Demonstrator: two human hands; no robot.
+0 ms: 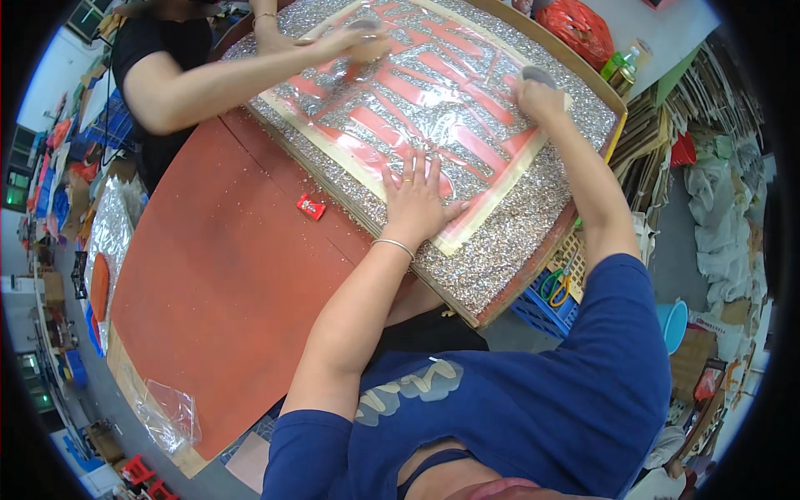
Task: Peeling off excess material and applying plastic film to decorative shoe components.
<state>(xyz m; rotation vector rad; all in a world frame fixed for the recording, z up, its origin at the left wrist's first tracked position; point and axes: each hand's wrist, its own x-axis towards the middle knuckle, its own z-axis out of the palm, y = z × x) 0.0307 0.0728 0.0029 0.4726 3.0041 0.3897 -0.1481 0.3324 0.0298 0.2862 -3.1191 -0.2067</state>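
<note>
A clear plastic sheet over a pink stencil with cut-out shapes (433,62) and a pale border lies in a wooden-edged tray (618,125), on a bed of tiny glittering stones (500,250). My left hand (414,202) rests flat on the sheet's near edge, fingers spread, holding nothing. At the sheet's right side, my right hand (542,102) is closed around a dark grey rounded tool (538,77); its underside is hidden. Across the tray, a co-worker's blurred hand (358,43) grips a similar grey tool (363,26), while that person's other hand (271,37) presses near the far-left edge.
A reddish-brown table (208,275) adjoins the tray on the left, with a small red wrapped packet (311,207) and scattered stones on it. At the back right stand a red plastic bag (575,32) and a green bottle (615,63). Scissors (560,287) sit in a blue crate (542,308).
</note>
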